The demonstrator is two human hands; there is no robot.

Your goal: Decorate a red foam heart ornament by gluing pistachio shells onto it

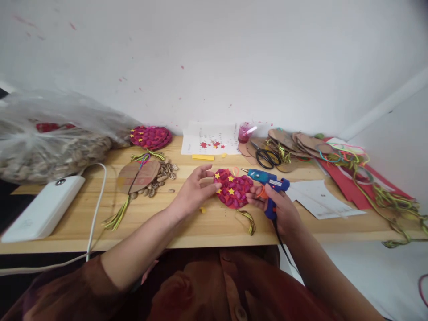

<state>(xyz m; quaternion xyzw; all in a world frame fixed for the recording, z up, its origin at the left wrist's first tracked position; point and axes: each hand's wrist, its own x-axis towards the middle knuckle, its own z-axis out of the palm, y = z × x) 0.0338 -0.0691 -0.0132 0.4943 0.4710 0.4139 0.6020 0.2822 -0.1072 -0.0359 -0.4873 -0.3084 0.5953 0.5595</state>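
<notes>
A clear plastic bag point(70, 113) sits at the left of the frame, above a white power bank point(50, 207). Black scissors point(267, 157) lie right of centre. Red specks dot the white wall point(214, 58) across the top.

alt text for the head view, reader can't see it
The right hand holds a blue glue gun by a magenta disc with yellow stars; the left hand is at its opposite edge. Scissors and cardboard discs lie behind.
</notes>
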